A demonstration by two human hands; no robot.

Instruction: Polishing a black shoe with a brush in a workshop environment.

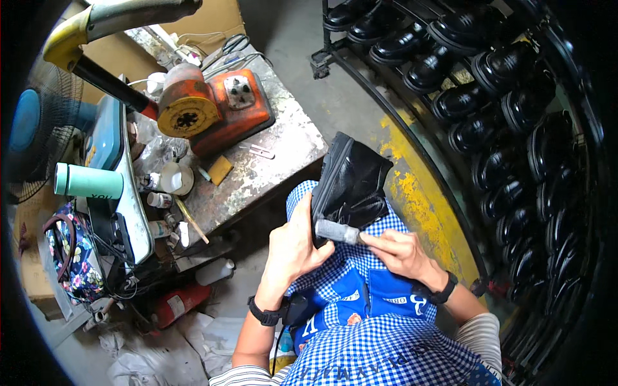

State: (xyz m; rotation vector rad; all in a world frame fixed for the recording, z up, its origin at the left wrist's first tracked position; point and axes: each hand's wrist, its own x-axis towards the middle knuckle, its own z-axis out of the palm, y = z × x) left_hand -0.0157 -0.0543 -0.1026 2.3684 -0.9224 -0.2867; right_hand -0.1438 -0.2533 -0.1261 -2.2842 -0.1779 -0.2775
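Note:
A black leather shoe [353, 183] rests tilted on my lap, its sole edge facing left. My left hand [297, 249] grips it at the near end, fingers along the sole and thumb toward the tool. In my right hand [402, 252] is a short tool with a thick grey cylindrical head [337, 231]; its exact kind I cannot make out. The head lies across the near end of the shoe, close to my left thumb; whether it touches the leather I cannot tell. A blue checked apron [360, 350] covers my lap.
On the worn workbench [283, 138] at left stand an orange machine [235, 109], a jar [176, 178], a yellow block [220, 170] and a brush [193, 222]. A mint tumbler [89, 181] and a fan [38, 122] are farther left. A rack with black shoes [486, 103] lines the right.

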